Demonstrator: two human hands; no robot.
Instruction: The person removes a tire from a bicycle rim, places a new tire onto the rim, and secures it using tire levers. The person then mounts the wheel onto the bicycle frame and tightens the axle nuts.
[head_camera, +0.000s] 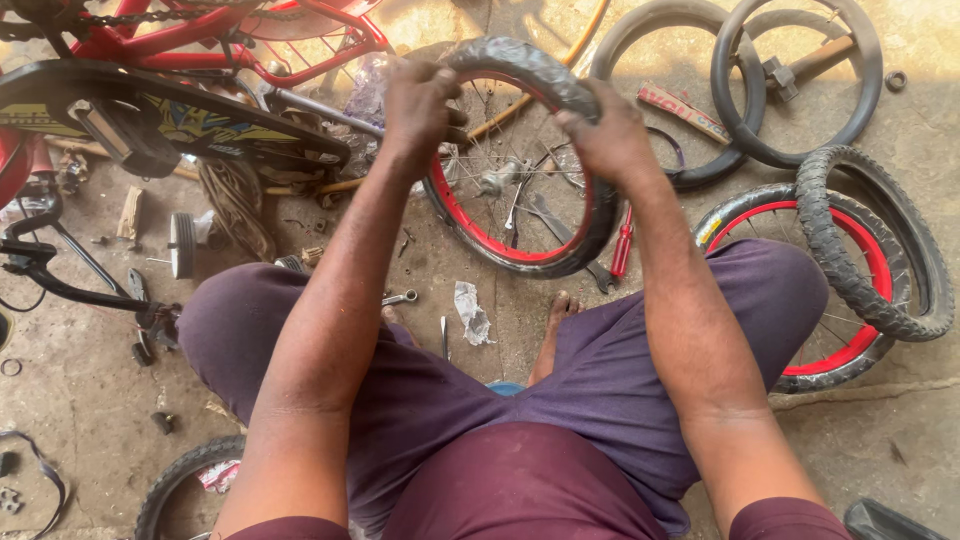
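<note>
A small bicycle wheel with a red rim (500, 245), thin spokes and a black tyre (580, 240) stands upright in front of me, above my knees. My left hand (418, 105) grips the tyre at the wheel's upper left. My right hand (605, 135) presses on the tyre at the upper right. Both hands close over the rubber at the top of the wheel. My bare feet rest on the concrete floor below the wheel.
An upturned red child's bicycle (180, 90) lies at the upper left. A second red-rimmed wheel (840, 350) with a loose knobbly tyre (850, 270) lies at right. Loose black tyres and a hammer (800, 65) lie at the top right. A red-handled screwdriver (622, 245), spanners and scraps litter the floor.
</note>
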